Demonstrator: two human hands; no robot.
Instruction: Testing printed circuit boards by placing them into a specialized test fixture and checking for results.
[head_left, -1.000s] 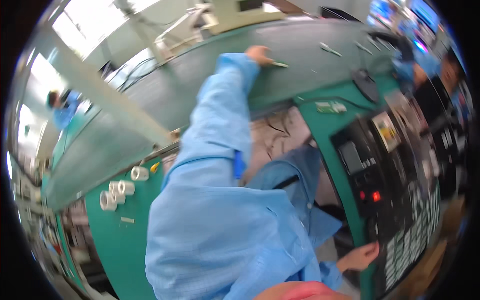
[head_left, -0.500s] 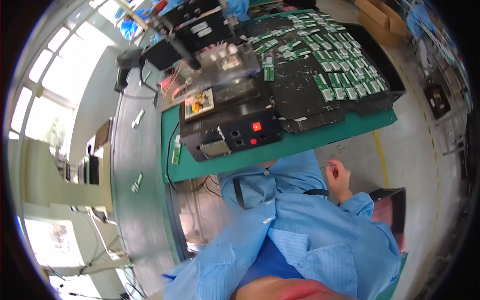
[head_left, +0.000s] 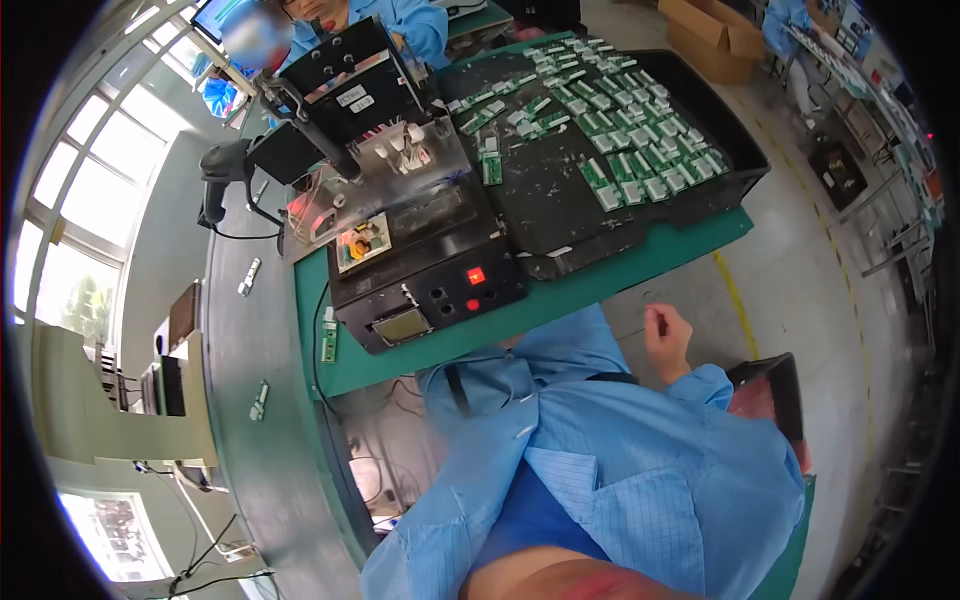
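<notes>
My right hand [head_left: 668, 340] hovers in front of the green bench mat [head_left: 640, 270], fingers curled in, nothing in it. It is below the right end of a black tray [head_left: 735, 150] that holds several small green circuit boards [head_left: 650, 150]. My left hand is out of view; only its blue sleeve [head_left: 420, 550] runs off the lower edge. A black test box [head_left: 430, 290] with a lit red button [head_left: 476, 275] stands on the mat to the left. A small circuit board [head_left: 362, 243] lies on top of the box.
A grey conveyor belt [head_left: 250, 470] runs along the left with small parts [head_left: 248, 277] on it. A handheld scanner [head_left: 213, 185] stands beside it. Another person in blue [head_left: 405, 18] sits across the bench. A cardboard box [head_left: 715, 25] is on the floor behind.
A second ago my left arm was stretched out over the grey belt. The view has since swung to the bench, the left hand is gone from sight, and my right hand hangs by the mat.
</notes>
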